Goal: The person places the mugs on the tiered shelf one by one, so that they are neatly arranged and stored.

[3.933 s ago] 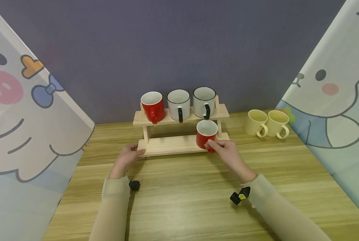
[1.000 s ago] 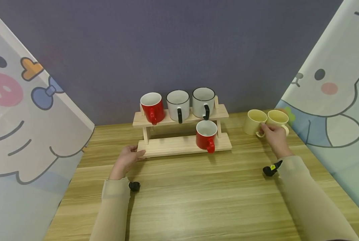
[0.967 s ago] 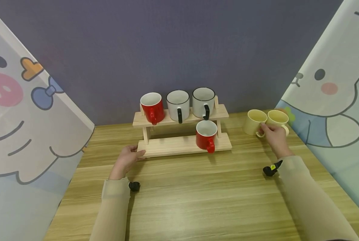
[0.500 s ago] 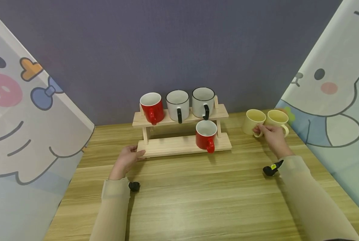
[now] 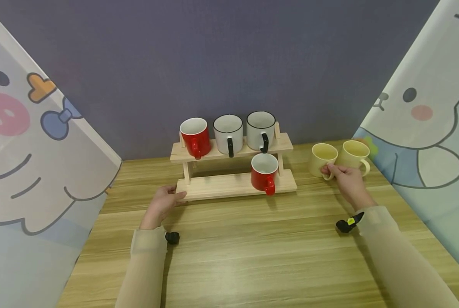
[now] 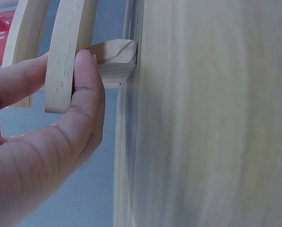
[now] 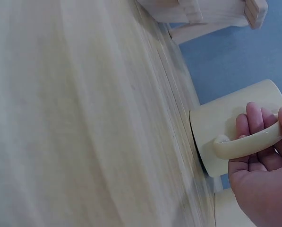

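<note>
A two-tier wooden rack point(image 5: 229, 185) stands at the back of the table. Its top tier carries a red mug point(image 5: 196, 137) and two white mugs point(image 5: 228, 133) with black handles; a second red mug point(image 5: 264, 173) sits on the lower tier at the right. My left hand point(image 5: 163, 203) pinches the lower shelf's left end point(image 6: 60, 56) between thumb and fingers. My right hand point(image 5: 343, 177) grips the handle of a pale yellow mug point(image 5: 322, 158), fingers curled through the handle point(image 7: 247, 142). Just right of it stands a second yellow mug point(image 5: 354, 155).
Cartoon-printed panels point(image 5: 33, 141) wall in the table on the left and on the right point(image 5: 426, 128), with a dark blue wall behind. Bare wooden tabletop point(image 5: 245, 252) stretches in front of the rack toward me.
My right hand left the red mug on the lower tier, went right to the yellow mugs, and took the left one by its handle; that mug has shifted slightly left. The left hand stayed put.
</note>
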